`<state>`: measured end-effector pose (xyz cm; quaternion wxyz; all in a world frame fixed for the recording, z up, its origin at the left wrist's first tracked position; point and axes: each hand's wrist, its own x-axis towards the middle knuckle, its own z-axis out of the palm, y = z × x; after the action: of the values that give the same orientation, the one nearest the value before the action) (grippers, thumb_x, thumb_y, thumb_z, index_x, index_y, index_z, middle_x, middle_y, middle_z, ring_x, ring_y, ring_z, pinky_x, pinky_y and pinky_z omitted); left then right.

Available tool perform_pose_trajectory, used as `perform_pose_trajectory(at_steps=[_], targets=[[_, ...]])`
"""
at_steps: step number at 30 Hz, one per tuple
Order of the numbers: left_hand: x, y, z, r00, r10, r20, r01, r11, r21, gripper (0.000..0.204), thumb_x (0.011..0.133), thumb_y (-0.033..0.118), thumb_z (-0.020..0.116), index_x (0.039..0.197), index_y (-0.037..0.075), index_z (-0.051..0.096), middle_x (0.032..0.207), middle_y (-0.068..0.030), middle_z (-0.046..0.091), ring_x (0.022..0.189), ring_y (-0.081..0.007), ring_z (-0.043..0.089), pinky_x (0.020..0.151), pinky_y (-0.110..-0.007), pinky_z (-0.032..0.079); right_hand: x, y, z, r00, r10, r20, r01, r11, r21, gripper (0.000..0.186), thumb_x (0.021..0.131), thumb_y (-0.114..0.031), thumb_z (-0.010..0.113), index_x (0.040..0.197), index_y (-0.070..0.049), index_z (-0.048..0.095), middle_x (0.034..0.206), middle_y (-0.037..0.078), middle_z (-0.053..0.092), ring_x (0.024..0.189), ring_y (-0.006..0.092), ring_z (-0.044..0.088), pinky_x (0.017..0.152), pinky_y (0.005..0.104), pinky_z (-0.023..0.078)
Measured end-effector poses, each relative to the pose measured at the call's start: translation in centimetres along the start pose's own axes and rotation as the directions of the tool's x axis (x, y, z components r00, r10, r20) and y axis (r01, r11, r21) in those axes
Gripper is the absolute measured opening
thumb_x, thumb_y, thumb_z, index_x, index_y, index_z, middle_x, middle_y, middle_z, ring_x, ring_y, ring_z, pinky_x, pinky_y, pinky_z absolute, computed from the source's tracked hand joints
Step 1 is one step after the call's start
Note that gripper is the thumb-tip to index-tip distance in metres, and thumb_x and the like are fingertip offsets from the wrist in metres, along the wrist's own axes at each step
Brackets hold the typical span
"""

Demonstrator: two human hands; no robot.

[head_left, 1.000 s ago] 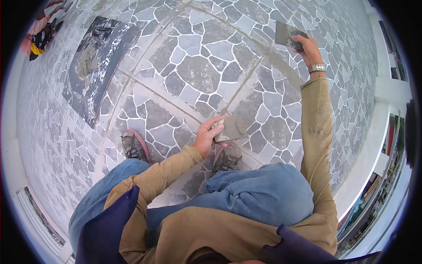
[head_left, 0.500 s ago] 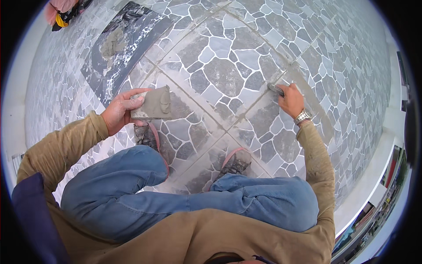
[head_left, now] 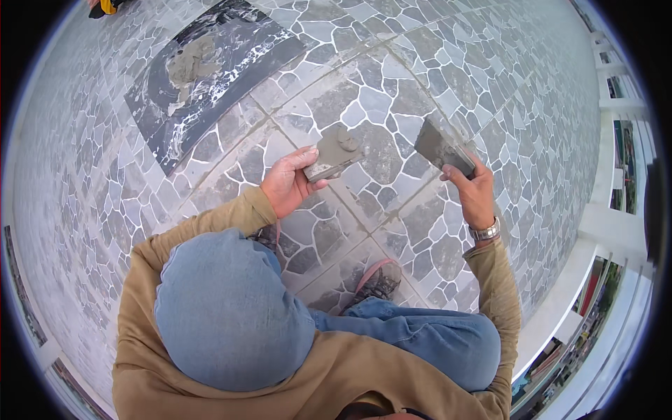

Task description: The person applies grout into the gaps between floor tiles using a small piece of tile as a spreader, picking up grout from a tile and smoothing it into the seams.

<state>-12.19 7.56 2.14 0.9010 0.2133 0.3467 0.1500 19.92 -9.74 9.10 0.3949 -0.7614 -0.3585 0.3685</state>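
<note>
My left hand grips a small flat board by its left edge, thumb on top. Grey mortar coats the board, with a soft lump of mortar near its far right corner. Off to the right, my right hand pinches a flat grey spreader by its near end. The spreader is tilted, and its broad face is smeared with mortar. A gap separates the two tools. Beneath them lies the stone-patterned tile floor, where mortar-coloured joints cross.
A black marbled sheet lies on the floor at the far left, bearing a mortar heap. My shoe rests near the crossing of joints. A white railing runs along the right side. Something dark and yellow sits at the far left corner.
My left hand has carried the mortar board to the right. My right hand has come up from the floor joint, turning the spreader's broad face into view. My left knee now looms larger.
</note>
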Motion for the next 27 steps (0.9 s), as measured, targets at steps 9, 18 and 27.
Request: perform_pose_trajectory(at_steps=[9,18,27], targets=[[2.8,5.0,5.2,0.969,0.105,0.224,-0.042,0.963,-0.266,0.038,0.106,0.022,0.050,0.137,0.000,0.052,0.122,-0.0110,0.067,0.096,-0.0201,0.072,0.070,-0.027,0.063,2.6,-12.4,6.0,0.952,-0.302,0.038,0.305,0.942,-0.138,0.045,0.090,0.002,0.066,0.135,-0.005,0.064,0.112,0.003,0.073,0.097,0.0059,0.062,0.087,0.0251,0.050],[-1.0,12.3,-3.9,0.812,0.575,0.105,-0.584,0.802,0.125,0.043,0.103,0.018,0.058,0.144,0.012,0.052,0.119,-0.0022,0.065,0.098,-0.0112,0.066,0.071,-0.027,0.059,11.7,-16.4,10.9,0.979,-0.159,0.131,0.142,0.982,0.128,0.032,0.086,-0.004,0.060,0.117,0.006,0.061,0.093,0.010,0.070,0.076,0.0193,0.067,0.067,0.0335,0.056],[-1.0,14.3,-6.3,0.632,0.771,0.079,-0.708,0.532,0.465,0.038,0.102,0.015,0.060,0.140,0.012,0.057,0.117,0.0010,0.064,0.096,-0.0066,0.060,0.075,-0.024,0.054,13.2,-20.7,16.4,0.932,0.110,0.345,-0.261,0.865,0.428,0.013,0.090,-0.016,0.053,0.089,-0.002,0.054,0.067,0.006,0.054,0.049,0.0154,0.048,0.040,0.0289,0.034]])
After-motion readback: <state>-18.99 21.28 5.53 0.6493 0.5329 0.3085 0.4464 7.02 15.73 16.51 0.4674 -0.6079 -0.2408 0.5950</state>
